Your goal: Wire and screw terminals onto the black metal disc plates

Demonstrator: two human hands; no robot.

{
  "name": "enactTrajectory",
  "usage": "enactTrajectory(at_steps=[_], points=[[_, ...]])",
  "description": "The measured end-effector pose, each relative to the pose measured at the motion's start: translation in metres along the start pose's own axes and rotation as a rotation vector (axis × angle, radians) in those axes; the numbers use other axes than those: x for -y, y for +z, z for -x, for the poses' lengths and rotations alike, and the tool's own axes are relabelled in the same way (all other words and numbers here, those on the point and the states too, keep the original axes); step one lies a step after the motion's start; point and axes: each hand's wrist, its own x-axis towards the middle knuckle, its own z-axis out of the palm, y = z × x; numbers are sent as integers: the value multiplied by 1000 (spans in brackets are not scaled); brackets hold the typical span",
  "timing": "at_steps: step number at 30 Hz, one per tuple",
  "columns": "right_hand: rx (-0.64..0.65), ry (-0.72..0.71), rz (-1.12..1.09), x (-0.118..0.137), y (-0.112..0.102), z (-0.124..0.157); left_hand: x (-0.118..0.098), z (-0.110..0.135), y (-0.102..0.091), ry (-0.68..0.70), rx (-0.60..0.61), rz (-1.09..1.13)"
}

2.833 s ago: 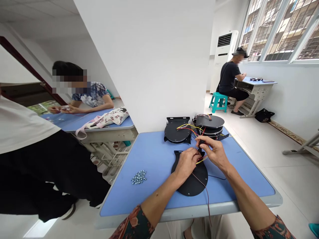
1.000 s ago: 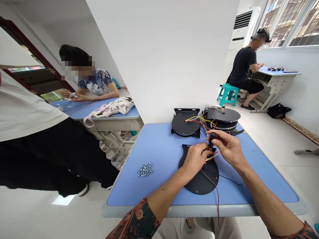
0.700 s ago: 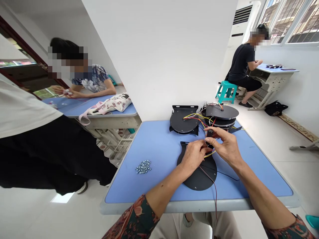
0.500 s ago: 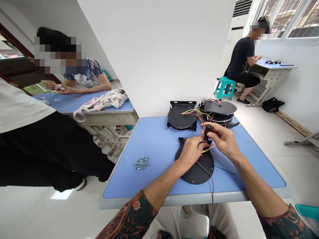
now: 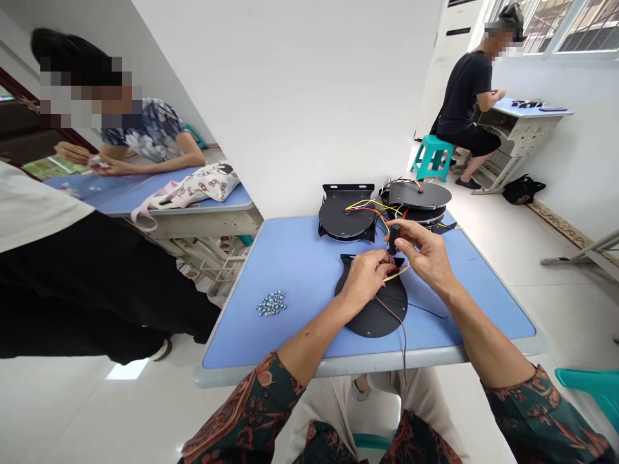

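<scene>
A black round metal plate (image 5: 374, 311) lies on the blue desk (image 5: 300, 283) in front of me. My left hand (image 5: 362, 281) hovers over the plate's far end, fingers pinched on thin red and yellow wires (image 5: 397, 273). My right hand (image 5: 425, 253) is closed around a small black cylindrical part (image 5: 393, 238), held upright just above the plate and joined to those wires. A thin red wire (image 5: 401, 335) trails from my hands over the desk's near edge.
At the desk's far edge sit another black plate (image 5: 345, 219) and a stack of plates with coloured wires (image 5: 418, 200). A pile of several small metal screws (image 5: 271, 303) lies to the left. People sit at other desks at left and far right. A person stands close on the left.
Both hands stay together over the plate, still gripping the wires and the black part. The view has tilted down and shifted, so my sleeves and lap now show.
</scene>
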Motion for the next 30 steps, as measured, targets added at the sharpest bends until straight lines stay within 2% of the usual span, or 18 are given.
enactTrajectory(at_steps=[5, 13, 21, 27, 30], points=[[-68, -27, 90, 1, 1, 0, -4, 0, -1, -1, -30, -45], [61, -30, -22, 2, -4, -1, -3, 2, -2, 57, 24, -5], [-37, -127, 117, 0, 0, 0, -3, 1, -1, 36, -19, -47], [62, -63, -10, 0, -6, 0, -1, 2, -1, 13, 8, -28], [76, -75, 3, 2, -7, 0, -1, 2, -1, 29, 11, -73]])
